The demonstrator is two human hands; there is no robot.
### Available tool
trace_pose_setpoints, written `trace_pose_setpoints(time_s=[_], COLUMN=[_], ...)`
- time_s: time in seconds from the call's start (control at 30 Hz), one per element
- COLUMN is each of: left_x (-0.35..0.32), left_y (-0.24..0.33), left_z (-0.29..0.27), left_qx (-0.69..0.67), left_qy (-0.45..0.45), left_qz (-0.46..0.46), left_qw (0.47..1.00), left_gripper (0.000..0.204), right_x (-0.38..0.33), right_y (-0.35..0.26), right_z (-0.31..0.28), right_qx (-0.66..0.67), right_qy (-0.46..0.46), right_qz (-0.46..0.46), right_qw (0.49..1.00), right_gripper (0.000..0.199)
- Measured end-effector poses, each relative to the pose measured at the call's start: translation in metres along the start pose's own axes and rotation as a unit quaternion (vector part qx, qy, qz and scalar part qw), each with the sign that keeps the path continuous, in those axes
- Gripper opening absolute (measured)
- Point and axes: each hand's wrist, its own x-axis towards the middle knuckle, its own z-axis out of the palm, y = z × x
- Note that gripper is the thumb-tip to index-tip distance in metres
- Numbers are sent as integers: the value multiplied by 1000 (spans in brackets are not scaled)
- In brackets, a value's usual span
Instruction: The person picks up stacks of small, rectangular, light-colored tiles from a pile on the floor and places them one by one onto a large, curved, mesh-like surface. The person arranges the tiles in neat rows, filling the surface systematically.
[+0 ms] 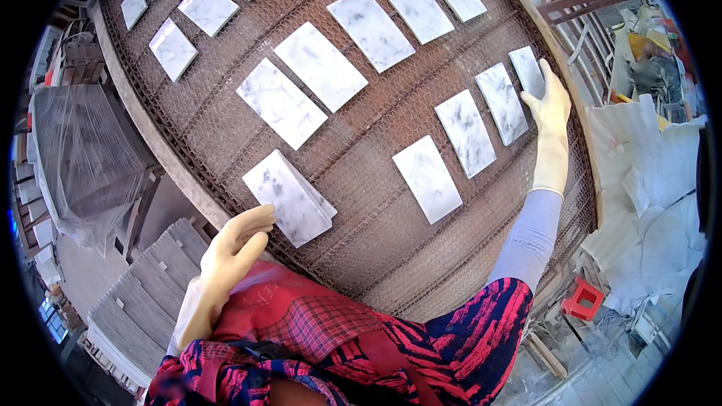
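Both my hands wear cream rubber gloves. My right hand (553, 101) is at the right side of the mesh belt, its thumb and fingers round the edges of a white-grey marble tile (527, 71), the last in a row of rectangular tiles. In that row lie another tile (502, 104), one more tile (465, 134) and a nearer tile (427, 179). On the left, my left hand (232, 246) has its fingers slightly bent and its thumb apart, holding nothing. Its fingertips are close beside a small stack of marble tiles (287, 197), fanned a little at the right edge.
Farther along the wire mesh belt (361, 173) lie several more marble tiles (301, 98). Curved rails (162, 143) border it. To the left are a plastic-wrapped stack (83, 150) and grey stacked slabs (150, 293). A red plastic crate (583, 299) and pale sheeting (639, 180) are at right.
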Motion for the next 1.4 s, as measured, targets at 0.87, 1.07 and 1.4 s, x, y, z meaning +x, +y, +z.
trace_pose_setpoints(time_s=[0.87, 1.07, 1.4], left_x=[-47, -59, -70], left_y=[-4, -27, -48], left_z=[-53, -70, -82], left_qx=[43, 32, 6], left_qy=[-13, -14, 11], left_qz=[96, 87, 101], left_qw=[994, 996, 995], left_gripper=[48, 48, 47], right_x=[-284, -266, -288], right_y=[-453, -437, -342], right_z=[5, -14, -30], right_qx=[58, 363, 275], right_qy=[-232, -202, -92], right_qz=[-71, -3, 4], right_qw=[968, 910, 957], right_gripper=[120, 113, 114])
